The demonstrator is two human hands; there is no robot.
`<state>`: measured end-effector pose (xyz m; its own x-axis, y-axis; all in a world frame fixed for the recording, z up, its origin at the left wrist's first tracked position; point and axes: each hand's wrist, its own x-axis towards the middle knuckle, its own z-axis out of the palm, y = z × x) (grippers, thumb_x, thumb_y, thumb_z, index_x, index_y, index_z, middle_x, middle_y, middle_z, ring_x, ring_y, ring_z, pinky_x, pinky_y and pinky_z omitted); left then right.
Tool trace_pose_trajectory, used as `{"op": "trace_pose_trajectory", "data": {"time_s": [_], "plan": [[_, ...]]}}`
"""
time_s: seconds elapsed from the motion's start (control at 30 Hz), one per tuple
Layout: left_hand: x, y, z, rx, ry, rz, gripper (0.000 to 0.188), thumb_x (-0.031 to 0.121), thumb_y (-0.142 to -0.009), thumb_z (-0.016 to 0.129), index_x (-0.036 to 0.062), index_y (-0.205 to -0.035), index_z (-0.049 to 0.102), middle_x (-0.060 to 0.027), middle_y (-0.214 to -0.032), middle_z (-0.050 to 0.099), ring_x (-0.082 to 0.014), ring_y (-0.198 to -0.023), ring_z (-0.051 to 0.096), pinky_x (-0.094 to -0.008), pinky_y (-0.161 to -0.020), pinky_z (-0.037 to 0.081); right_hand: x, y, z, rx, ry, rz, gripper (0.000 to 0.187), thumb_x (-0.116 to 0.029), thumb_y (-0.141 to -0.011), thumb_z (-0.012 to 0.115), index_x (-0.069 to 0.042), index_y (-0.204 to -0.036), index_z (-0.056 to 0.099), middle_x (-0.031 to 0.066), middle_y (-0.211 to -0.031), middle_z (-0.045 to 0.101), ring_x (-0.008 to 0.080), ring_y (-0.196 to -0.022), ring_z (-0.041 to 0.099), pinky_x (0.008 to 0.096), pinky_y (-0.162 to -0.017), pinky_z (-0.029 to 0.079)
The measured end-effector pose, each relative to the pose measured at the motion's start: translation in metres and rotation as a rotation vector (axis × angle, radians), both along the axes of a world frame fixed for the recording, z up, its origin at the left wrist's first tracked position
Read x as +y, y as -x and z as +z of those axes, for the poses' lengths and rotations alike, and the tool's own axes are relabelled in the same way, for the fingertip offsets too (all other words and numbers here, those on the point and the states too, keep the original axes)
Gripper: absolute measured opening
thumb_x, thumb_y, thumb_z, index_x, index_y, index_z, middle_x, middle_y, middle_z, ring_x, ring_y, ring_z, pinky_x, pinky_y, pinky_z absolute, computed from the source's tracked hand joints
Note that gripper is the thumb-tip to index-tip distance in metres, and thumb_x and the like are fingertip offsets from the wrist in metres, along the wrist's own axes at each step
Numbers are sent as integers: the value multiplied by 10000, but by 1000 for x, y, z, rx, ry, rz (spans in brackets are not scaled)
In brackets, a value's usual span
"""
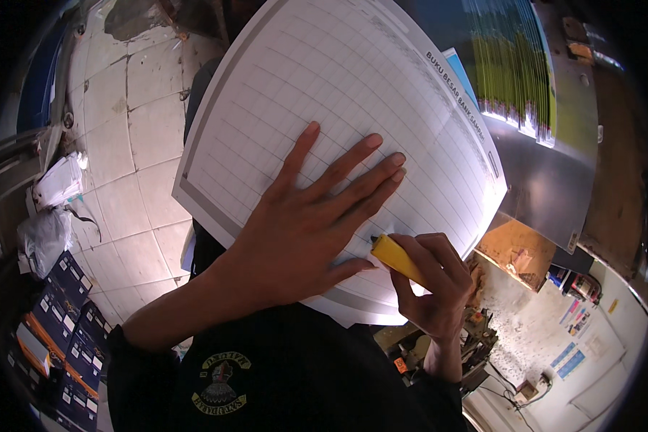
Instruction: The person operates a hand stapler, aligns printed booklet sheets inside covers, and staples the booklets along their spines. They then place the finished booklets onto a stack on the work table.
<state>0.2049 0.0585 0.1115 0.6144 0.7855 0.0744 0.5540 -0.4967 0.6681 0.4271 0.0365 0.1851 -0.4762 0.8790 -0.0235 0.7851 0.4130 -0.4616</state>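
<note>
Left hand spread flat on a stack of ruled sheets, pinning it down. Right hand closed around a yellow cutter at the near edge. Thin, light, floppy paper, likely to slip: best held by flat pressure near the blade.

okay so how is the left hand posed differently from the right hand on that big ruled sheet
The left hand lies flat, fingers spread, pressing the large white ruled paper sheet; the right hand is curled shut around a yellow cutter-like tool. The left hand is empty and sits further up the sheet; the right hand works at its near edge. Both are bare and touch the sheet.
</note>
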Motion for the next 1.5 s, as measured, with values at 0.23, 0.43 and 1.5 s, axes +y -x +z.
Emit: {"op": "trace_pose_trajectory", "data": {"time_s": [0.23,0.43,1.5], "plan": [[-2,-3,-5,-3,6,-5,951,662,-863,615,136,-1586,290,-63,-1668,237,-280,-1563,104,-657,-1216,-73,-8,0,-2,-108,-71,56,520,5,-685,778,-37,-1195,684,71,-906,607,209,-794,654,318,-569,526],[-2,-2,-4,24,3,-2,965,674,-856,614,131,-1586,290,-69,-1671,225,-283,-1563,97,-659,-1213,-77,-7,3,-1,-38,78,-84,567,-28,-659,812,-67,-1213,694,54,-914,624,188,-747,665,299,-553,526],[2,1,10,84,28,0,981,628,-809,700,146,-1575,324,-41,-1664,241,-276,-1557,127,-658,-1225,-15,2,3,-1,627,700,-846,299,-69,-866,768,89,-1110,698,102,-807,696,110,-605,648,207,-433,446]]}}
